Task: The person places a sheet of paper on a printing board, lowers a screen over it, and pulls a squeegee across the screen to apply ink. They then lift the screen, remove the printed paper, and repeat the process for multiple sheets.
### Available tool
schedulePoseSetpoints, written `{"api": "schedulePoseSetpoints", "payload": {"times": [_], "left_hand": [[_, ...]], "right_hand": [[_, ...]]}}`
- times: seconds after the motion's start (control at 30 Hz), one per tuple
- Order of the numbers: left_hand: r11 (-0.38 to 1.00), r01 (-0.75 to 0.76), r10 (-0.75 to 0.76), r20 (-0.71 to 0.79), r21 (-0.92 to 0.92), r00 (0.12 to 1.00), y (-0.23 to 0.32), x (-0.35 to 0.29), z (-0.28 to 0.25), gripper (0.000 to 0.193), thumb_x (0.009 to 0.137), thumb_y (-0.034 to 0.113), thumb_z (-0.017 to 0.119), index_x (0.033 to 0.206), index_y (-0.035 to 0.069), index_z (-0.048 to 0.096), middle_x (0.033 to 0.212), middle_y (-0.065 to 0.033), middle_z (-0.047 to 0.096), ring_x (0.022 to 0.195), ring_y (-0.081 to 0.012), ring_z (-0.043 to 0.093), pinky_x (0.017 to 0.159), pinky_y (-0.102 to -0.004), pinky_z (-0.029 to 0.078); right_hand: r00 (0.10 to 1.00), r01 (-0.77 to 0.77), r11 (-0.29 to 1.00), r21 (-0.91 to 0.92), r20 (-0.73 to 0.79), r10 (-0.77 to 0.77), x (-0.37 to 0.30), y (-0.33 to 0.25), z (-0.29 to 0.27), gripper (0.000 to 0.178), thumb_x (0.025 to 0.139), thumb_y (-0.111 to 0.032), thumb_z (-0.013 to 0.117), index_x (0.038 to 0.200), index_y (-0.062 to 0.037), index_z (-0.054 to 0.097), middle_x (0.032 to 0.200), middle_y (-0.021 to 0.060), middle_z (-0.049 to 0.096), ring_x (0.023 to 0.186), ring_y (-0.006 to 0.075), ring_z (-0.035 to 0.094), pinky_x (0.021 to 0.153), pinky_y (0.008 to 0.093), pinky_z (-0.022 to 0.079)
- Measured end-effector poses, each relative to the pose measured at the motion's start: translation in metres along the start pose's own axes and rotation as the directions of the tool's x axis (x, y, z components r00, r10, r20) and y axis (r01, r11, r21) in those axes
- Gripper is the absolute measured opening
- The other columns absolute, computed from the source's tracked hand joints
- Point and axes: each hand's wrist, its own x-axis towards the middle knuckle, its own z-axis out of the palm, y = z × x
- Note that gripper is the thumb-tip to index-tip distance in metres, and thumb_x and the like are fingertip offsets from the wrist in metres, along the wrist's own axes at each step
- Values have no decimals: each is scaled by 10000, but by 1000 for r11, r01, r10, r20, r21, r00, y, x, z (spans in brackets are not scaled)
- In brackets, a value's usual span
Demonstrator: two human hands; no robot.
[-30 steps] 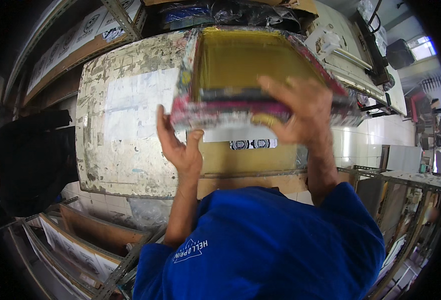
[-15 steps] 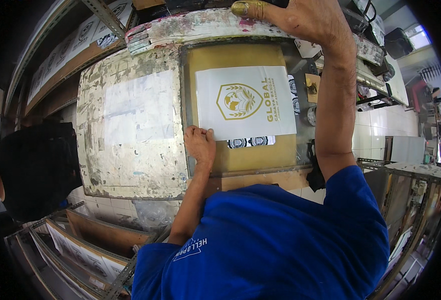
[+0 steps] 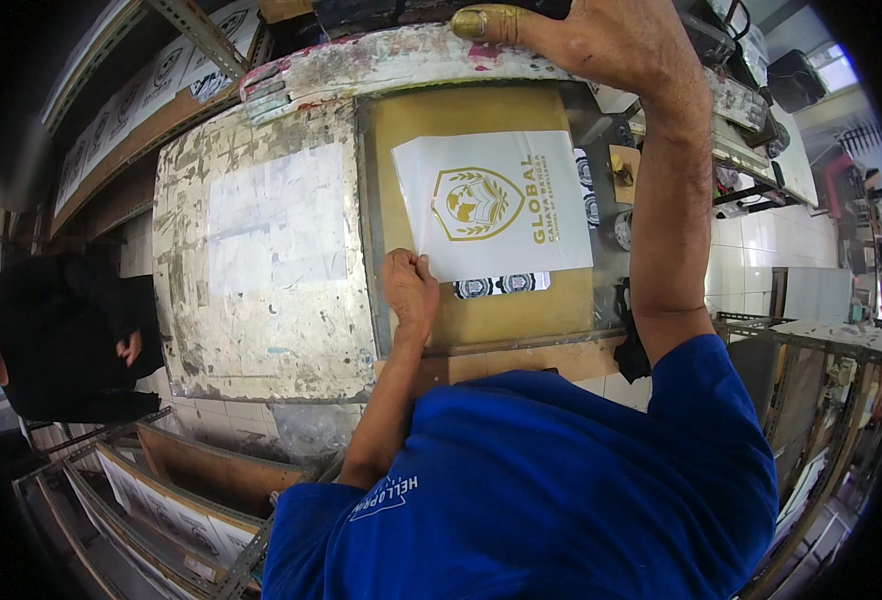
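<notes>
My left hand (image 3: pixel 410 291) is closed at the near left corner of a white sheet (image 3: pixel 426 250) printed with a gold shield emblem and lettering. The sheet's left edge is bent up near the fingers. Beneath it lies a yellowish board (image 3: pixel 461 110). At the upper edge, my right hand (image 3: pixel 611 40) grips a paint-stained, whitish wooden frame bar (image 3: pixel 391 60). Its gold-smeared thumb lies along the bar, while the other fingers are out of the picture. A strip with black round emblems (image 3: pixel 501 284) shows under the sheet's near edge.
Left of the board is a paint-spotted white panel (image 3: pixel 186 330) bearing a pale rectangle. Metal racks with printed sheets (image 3: pixel 131 110) stand at the upper left, and more shelves (image 3: pixel 201 470) at the lower left. A person in black (image 3: pixel 61 340) is at the far left.
My left hand has moved slightly right and up with the sheet's corner, and the sheet's left edge has bent upward. The person in black has shifted, and a hand now shows. My right hand stays put.
</notes>
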Motion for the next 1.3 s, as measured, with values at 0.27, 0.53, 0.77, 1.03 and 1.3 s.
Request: {"api": "schedulePoseSetpoints", "payload": {"times": [0.27,0.53,0.77,1.03,1.3], "left_hand": [[903,22,-86,-131,-429,988,14,8,-1,260,856,20,758,998,10,540,750,6,496,657,-96,410,620,-276,397],[786,-11,-62,-97,-618,993,41,35,-40,324,881,-65,688,1112,41,487,773,25,491,678,-58,418,619,-213,358],[771,7,-197,-228,-637,954,0,55,-114,361,891,-54,706,1162,41,487,786,18,502,726,-70,452,666,-213,384],[869,58,-332,-492,-491,805,-124,49,-211,410,888,-7,736,1211,8,482,850,-80,646,780,-125,578,724,-245,473],[870,275,221,-821,410,526,-150,38,-247,507,820,102,809,1261,-24,593,1091,-162,692,1052,-352,614,934,-432,477]], "right_hand": [[1000,12,999,-49,1,-12,-1,-3,0,354,755,-336,793,1011,-92,775,837,81,769,658,179,687,652,313,564],[992,118,991,-63,-24,-120,-4,-16,-3,322,743,-304,810,1001,-114,775,817,70,760,646,182,675,653,302,544],[999,38,999,23,-23,-37,-1,-2,3,371,716,-297,828,1020,-91,776,843,83,765,690,176,687,661,302,542],[994,32,997,-64,-98,-38,-5,-26,4,454,675,-229,863,1070,-30,761,901,141,767,765,217,715,745,313,564],[996,35,997,-69,-78,-40,-6,-40,0,457,687,-191,851,1083,8,740,924,182,760,819,217,742,783,321,571]]}}
